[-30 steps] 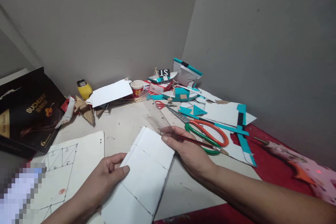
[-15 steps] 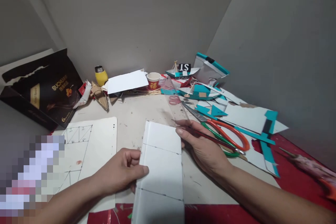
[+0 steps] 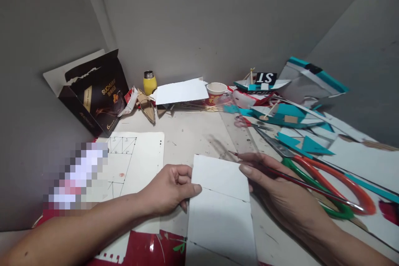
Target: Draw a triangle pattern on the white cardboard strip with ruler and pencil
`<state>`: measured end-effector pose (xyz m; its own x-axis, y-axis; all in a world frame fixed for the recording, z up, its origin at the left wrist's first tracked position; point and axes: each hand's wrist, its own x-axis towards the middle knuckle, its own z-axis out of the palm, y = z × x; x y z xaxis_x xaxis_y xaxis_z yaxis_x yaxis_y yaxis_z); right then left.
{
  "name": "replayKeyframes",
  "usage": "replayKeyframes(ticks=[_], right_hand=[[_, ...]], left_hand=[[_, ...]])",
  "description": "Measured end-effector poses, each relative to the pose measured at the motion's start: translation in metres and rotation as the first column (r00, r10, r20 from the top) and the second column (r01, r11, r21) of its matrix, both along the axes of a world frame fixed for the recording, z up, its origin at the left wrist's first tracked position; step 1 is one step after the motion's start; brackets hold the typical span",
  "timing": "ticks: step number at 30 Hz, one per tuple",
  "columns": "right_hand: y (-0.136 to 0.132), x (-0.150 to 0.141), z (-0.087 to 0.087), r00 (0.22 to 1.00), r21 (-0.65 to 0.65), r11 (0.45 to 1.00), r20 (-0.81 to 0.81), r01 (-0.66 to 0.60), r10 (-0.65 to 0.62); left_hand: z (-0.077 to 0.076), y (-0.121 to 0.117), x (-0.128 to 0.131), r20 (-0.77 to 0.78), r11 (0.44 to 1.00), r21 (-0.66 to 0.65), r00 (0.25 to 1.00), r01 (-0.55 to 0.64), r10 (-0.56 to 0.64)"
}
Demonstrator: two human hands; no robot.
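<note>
My left hand pinches the left edge of a folded white card, its thumb on top. Pencil-like lines cross the card at two places. On the card's right edge rests the thumb of my right hand. A dark red pencil lies across that hand, its tip pointing left past the fingers. A clear ruler runs up from the right fingers; whether they hold it, I cannot tell. Scissors with orange and green handles lie right beside the right hand.
A sheet with a drawn truss pattern lies at left, near a dark box. Along the back are a yellow bottle, a white sheet, a paper cup and small model boats. Teal-edged card pieces spread right.
The view has swung left, so everything sits further right. The card's near face looks turned a little and its left side fold no longer shows. Both hands keep their grip.
</note>
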<state>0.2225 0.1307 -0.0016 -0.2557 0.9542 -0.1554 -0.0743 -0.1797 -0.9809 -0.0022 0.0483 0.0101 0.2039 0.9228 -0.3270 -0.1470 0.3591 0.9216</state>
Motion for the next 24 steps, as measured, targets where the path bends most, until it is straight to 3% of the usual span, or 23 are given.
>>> replayKeyframes(ticks=[5,10,24], right_hand=[[0.0,0.0001,0.0007,0.991,-0.096,0.995,-0.13,-0.039,0.027],[0.0008,-0.0006,0.0037,0.979,-0.094,0.992,-0.191,-0.085,0.066],[-0.0009,0.0004,0.0073,0.996,0.021,0.999,0.08,0.037,-0.039]], left_hand=[[0.004,0.0006,-0.0023,0.076,0.998,-0.022,0.996,0.051,-0.049],[0.0075,0.0031,-0.0045,0.094,0.997,-0.04,0.993,0.072,-0.068],[0.0042,0.0037,0.0005,0.113,0.998,-0.061,0.993,0.025,-0.018]])
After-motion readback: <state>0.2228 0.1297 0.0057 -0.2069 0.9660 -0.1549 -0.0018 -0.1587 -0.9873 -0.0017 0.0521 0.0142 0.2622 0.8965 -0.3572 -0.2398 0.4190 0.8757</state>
